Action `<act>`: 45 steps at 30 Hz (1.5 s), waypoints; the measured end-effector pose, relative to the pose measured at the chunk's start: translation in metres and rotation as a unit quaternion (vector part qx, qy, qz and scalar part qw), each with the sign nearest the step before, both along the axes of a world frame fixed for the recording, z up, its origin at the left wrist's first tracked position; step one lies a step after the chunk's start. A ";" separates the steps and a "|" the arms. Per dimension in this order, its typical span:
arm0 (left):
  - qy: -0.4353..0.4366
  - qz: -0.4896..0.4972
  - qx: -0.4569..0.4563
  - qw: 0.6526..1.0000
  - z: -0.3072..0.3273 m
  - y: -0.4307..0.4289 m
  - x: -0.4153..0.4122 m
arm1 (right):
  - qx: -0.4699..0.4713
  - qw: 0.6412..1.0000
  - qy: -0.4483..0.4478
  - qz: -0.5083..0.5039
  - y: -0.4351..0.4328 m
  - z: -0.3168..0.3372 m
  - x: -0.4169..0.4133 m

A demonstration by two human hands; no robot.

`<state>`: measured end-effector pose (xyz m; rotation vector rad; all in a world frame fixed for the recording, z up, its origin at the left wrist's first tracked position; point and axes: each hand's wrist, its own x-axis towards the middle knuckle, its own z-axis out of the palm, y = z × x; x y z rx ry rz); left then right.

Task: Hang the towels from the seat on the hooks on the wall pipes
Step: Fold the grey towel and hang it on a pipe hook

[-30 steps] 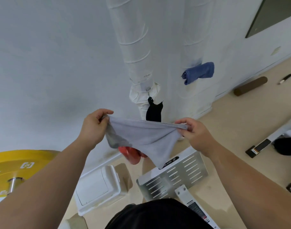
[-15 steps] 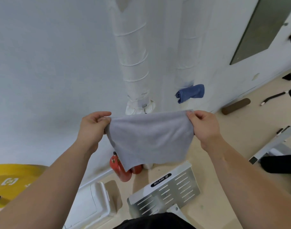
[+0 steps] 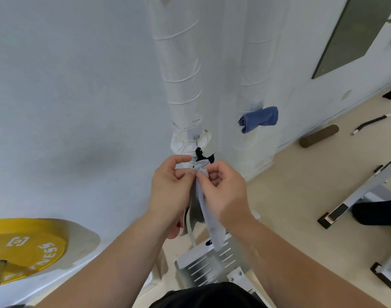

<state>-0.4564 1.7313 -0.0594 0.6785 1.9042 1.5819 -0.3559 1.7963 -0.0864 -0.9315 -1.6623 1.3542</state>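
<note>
Against the white wall (image 3: 67, 96) two wrapped pipes stand upright with a narrow gap between them, the left pipe (image 3: 181, 74) nearer the hands than the right pipe (image 3: 256, 63). Bare wall lies open to the left, and the floor (image 3: 301, 196) is open to the right as far as a bench frame (image 3: 368, 192). A yellow weight plate (image 3: 23, 247) sits at the lower left edge. A blue towel (image 3: 260, 118) hangs on the right pipe. The left hand (image 3: 170, 192) and right hand (image 3: 223, 192) meet below the left pipe's small hook (image 3: 196, 137). Both pinch the bunched top edge of the grey towel (image 3: 209, 218), which trails down between the wrists. A black towel (image 3: 200, 155) peeks out just above the fingertips.
</note>
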 end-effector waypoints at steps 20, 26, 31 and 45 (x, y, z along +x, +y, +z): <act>0.010 -0.030 0.008 0.999 0.001 -0.007 0.004 | 0.145 0.984 -0.046 0.097 0.013 -0.016 0.019; 0.084 -0.169 0.000 0.982 0.013 -0.014 -0.017 | 0.235 0.917 -0.202 0.251 0.058 -0.001 0.031; 0.162 -0.211 -0.018 0.964 0.026 -0.017 -0.037 | 0.212 0.890 -0.245 0.320 0.074 0.009 0.030; 0.132 -0.254 -0.055 0.957 0.018 -0.012 -0.054 | -0.026 0.982 0.018 0.186 0.063 0.011 0.031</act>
